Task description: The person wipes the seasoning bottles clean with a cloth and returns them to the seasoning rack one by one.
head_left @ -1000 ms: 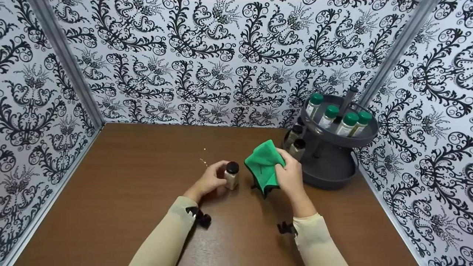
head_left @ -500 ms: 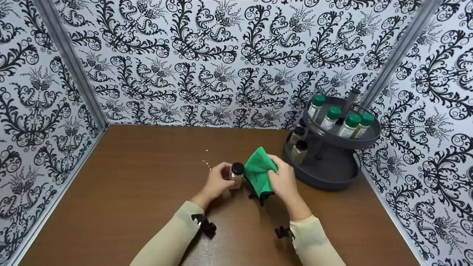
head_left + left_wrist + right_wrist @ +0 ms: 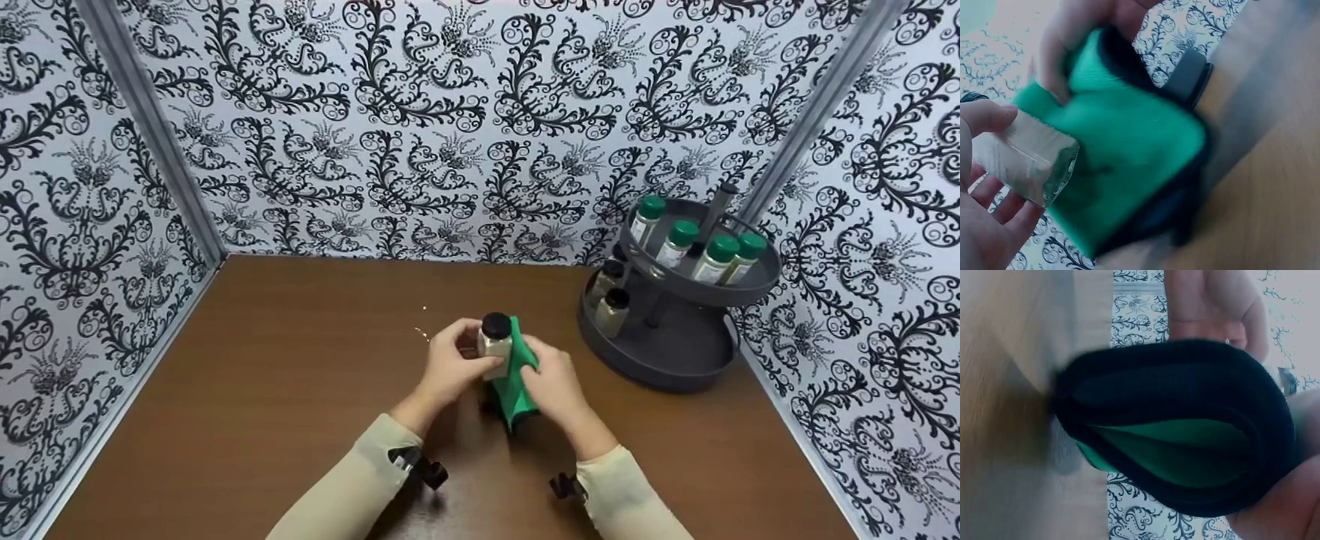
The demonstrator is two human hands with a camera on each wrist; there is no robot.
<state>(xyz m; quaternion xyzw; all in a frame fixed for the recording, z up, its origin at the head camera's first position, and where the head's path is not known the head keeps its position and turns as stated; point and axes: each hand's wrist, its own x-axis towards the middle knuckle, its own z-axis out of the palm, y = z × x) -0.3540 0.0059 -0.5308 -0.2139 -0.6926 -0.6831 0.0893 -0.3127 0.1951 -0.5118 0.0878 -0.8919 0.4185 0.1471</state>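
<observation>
Left grip (image 3: 454,361) holds jar (image 3: 496,343) above bench (image 3: 300,375), well off its back edge | right grip (image 3: 553,381) pinches green cloth (image 3: 517,379) | gap between them just closed, contact unclear | cloth now at jar's side

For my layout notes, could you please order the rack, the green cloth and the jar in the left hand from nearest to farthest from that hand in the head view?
1. Jar: held in the left hand.
2. Green cloth: just right of the jar, held in the right hand.
3. Rack: farther right, toward the back.
</observation>
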